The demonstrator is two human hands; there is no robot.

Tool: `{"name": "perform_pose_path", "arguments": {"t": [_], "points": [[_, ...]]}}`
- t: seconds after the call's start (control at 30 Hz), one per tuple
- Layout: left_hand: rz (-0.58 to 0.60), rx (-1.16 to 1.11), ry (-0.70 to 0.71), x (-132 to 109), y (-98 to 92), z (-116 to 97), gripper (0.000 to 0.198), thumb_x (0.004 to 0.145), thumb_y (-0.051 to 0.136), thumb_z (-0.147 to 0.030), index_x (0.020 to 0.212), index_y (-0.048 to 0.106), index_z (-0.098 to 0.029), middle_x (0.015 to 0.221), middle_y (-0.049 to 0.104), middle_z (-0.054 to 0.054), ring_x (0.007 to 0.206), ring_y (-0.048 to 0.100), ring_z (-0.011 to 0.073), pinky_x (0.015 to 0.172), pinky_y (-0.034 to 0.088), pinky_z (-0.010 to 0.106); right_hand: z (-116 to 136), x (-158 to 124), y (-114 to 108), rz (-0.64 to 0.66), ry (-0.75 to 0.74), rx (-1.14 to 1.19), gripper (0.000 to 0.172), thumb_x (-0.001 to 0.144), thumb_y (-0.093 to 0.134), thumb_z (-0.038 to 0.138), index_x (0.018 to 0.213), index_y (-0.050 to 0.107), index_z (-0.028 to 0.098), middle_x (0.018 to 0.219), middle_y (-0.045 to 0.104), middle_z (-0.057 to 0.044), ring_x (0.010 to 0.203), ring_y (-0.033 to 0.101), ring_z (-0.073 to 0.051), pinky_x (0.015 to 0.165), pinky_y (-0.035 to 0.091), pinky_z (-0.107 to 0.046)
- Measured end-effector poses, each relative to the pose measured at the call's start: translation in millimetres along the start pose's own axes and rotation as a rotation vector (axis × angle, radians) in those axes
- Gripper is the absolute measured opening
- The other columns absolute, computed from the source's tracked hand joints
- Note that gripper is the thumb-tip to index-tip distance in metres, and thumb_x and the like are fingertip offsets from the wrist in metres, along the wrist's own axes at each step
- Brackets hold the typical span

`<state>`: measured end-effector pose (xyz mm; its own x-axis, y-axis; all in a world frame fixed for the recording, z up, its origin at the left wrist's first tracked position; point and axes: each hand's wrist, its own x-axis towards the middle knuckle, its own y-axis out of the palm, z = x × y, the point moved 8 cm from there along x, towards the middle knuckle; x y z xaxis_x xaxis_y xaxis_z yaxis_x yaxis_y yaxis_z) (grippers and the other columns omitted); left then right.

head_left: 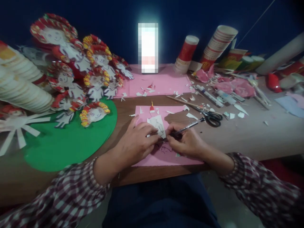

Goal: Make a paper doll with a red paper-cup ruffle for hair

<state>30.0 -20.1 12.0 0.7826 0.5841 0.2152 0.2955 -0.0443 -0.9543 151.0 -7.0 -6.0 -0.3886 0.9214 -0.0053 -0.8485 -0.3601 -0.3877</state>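
A small white paper piece (157, 125) with dark drawn lines lies on a pink sheet (144, 160) at the table's front edge. My left hand (137, 142) rests over the sheet with its fingers apart, their tips on the left side of the white piece. In my right hand (184, 139) a black pen (190, 125) is pinched, its tip hidden near the lower right corner of the white piece. Dark pen marks show on the pink sheet below. A small red and yellow paper scrap (152, 108) lies just above the white piece.
Scissors (212, 118), a wooden stick (180, 100) and markers (209, 95) lie right of centre among paper scraps. Paper dolls (95, 114) and a green sheet (71, 145) are at left. Stacked cups (219, 44) and a bright phone-like screen (148, 47) stand at the back.
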Motion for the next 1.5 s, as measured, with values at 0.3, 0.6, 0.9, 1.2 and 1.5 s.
{"name": "perform_pose_path", "arguments": {"t": [0.3, 0.6, 0.9, 1.2, 1.5], "points": [[-0.001, 0.005, -0.006, -1, 0.6, 1, 0.021, 0.087, 0.054, -0.021, 0.104, 0.065, -0.023, 0.108, 0.065, 0.006, 0.105, 0.056, 0.0252, 0.103, 0.028, 0.057, 2, 0, -1, 0.002, -0.022, -0.033, 0.002, 0.078, 0.058, 0.017, 0.078, 0.056, 0.016, 0.058, 0.052, 0.004, 0.052, 0.047, -0.008, 0.048, 0.037, -0.02], [0.001, 0.002, -0.007, -1, 0.4, 1, 0.021, 0.087, 0.051, -0.019, 0.104, 0.064, -0.023, 0.108, 0.065, 0.006, 0.107, 0.056, 0.0253, 0.105, 0.026, 0.056, 0, 0, -6, -0.055, -0.013, 0.011, 0.003, 0.078, 0.057, 0.018, 0.077, 0.055, 0.017, 0.059, 0.05, 0.005, 0.05, 0.044, -0.007, 0.045, 0.034, -0.019], [0.044, -0.061, -0.063, 0, 1.1, 4, 0.017, 0.084, 0.053, -0.017, 0.099, 0.06, -0.021, 0.101, 0.066, 0.004, 0.103, 0.057, 0.0232, 0.106, 0.022, 0.052, 2, 2, -29, -0.245, 0.004, 0.232, 0.011, 0.081, 0.06, 0.028, 0.077, 0.054, 0.019, 0.063, 0.054, 0.003, 0.053, 0.049, -0.008, 0.048, 0.042, -0.02], [0.0, -0.146, -0.067, 2, -1.5, 7, 0.014, 0.087, 0.051, -0.02, 0.096, 0.063, -0.021, 0.095, 0.066, 0.003, 0.097, 0.056, 0.0205, 0.098, 0.027, 0.044, -8, -3, -58, -0.411, 0.002, 0.196, 0.015, 0.083, 0.061, 0.034, 0.084, 0.057, 0.02, 0.067, 0.057, 0.003, 0.052, 0.05, -0.008, 0.046, 0.043, -0.019], [-0.025, -0.164, -0.062, 2, -3.1, 6, 0.011, 0.082, 0.053, -0.017, 0.089, 0.062, -0.021, 0.088, 0.065, 0.001, 0.092, 0.056, 0.0198, 0.094, 0.03, 0.04, -1, -32, -72, -0.445, 0.049, 0.332, 0.019, 0.079, 0.063, 0.039, 0.089, 0.053, 0.025, 0.068, 0.053, 0.003, 0.058, 0.053, -0.012, 0.054, 0.046, -0.025]]}}
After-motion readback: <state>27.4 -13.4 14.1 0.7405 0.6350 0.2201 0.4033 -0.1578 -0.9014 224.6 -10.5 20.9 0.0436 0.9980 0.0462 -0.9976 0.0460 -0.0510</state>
